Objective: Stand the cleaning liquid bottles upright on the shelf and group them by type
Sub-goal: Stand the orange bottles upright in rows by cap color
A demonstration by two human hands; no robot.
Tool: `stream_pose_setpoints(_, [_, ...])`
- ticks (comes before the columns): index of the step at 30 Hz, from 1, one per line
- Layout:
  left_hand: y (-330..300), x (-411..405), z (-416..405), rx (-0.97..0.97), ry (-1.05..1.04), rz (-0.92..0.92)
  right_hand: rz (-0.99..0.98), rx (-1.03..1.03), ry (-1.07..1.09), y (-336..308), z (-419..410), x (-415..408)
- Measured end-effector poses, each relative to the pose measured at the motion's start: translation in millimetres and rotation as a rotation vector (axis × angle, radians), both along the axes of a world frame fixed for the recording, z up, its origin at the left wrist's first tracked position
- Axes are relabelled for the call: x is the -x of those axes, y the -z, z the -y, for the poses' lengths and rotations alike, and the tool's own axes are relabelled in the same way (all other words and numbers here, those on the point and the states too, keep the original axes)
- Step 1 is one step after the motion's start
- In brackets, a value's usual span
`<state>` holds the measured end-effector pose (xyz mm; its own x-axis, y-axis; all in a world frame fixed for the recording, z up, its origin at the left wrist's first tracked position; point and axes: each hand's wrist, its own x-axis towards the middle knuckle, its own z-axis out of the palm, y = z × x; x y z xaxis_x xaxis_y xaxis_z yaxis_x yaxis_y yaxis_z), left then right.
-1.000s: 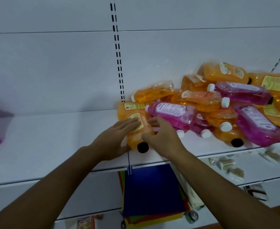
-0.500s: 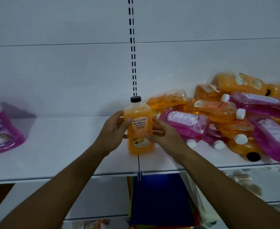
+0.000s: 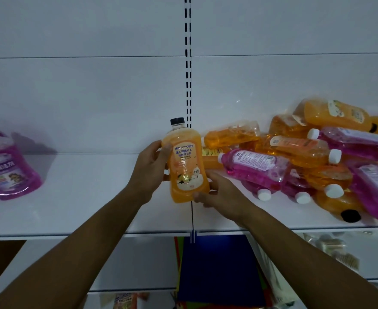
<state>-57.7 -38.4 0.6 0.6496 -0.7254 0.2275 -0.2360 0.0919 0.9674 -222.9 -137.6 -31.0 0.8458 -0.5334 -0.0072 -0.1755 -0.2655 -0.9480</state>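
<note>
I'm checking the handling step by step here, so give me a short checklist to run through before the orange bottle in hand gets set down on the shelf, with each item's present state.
1. Hold: left hand and right hand both grip the orange bottle: ok.
2. Bottle near upright, black cap on top: ok.
3. Cap screwed tight: cannot tell.
4. Bare shelf to the left for an orange group: ok.
5. Kept apart from the other type: the purple bottle stands far left, well away: ok.
6. Pile of lying orange and pink bottles at right, stable and sorted: not ok.
</note>
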Motion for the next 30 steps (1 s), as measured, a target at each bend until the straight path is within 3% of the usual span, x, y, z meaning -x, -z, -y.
stream_pose_setpoints(7, [-6.3,3.7,3.6,0.017,-0.046,0.033,0.017,0.056,0.059,-6.9,-3.3,-3.7])
stream_pose_setpoints(19, [-22.9,28.2,30.2,0.173,0.115,0.035,0.114,0.075,0.232,-23.0,-11.7,23.4])
stream_pose_setpoints(30, [-46.1,184.3,135.1,0.197,0.412,-0.047,0.271,0.128,0.602,-45.0,20.8,186.1])
